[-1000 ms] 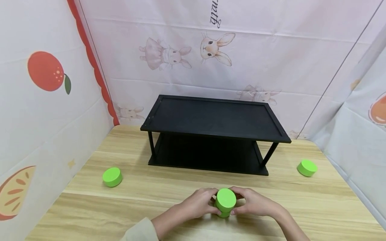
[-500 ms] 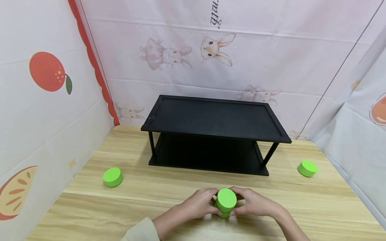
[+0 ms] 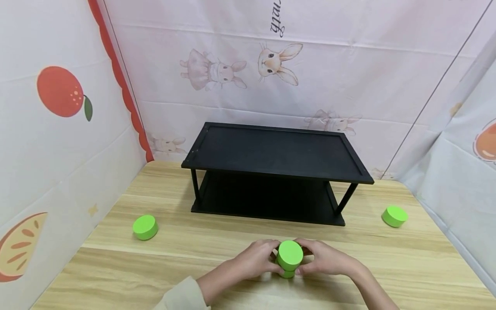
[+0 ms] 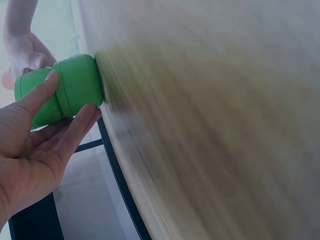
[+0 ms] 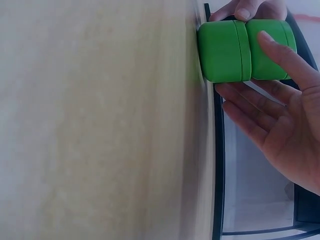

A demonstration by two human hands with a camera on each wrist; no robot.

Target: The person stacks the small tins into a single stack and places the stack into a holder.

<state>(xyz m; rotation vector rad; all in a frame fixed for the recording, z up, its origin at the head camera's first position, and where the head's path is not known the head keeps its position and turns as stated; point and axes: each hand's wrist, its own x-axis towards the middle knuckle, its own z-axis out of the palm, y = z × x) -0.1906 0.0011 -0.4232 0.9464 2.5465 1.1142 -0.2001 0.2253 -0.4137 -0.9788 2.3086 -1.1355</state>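
Two small round green jars with lids stand stacked on the table, the upper jar (image 3: 289,255) squarely on the lower jar (image 3: 287,274). My left hand (image 3: 255,260) holds the stack from the left. In the left wrist view its thumb lies on the upper jar and its fingertips reach the lower jar (image 4: 82,85). From the right, my right hand (image 3: 327,258) grips the same stack; the right wrist view shows its thumb against the upper jar (image 5: 261,62) and its fingers along the far side. The lower jar's base sits at the tabletop.
Behind the hands stands a black two-tier shelf (image 3: 275,150), with bare boards. One green jar (image 3: 145,227) sits at the left of the wooden table (image 3: 116,275), another green jar (image 3: 395,216) at the right. Printed cloth (image 3: 240,99) hangs around the back and sides.
Both hands stay round the stacked jars, which keep almost the same place. Nothing else on the table has moved.
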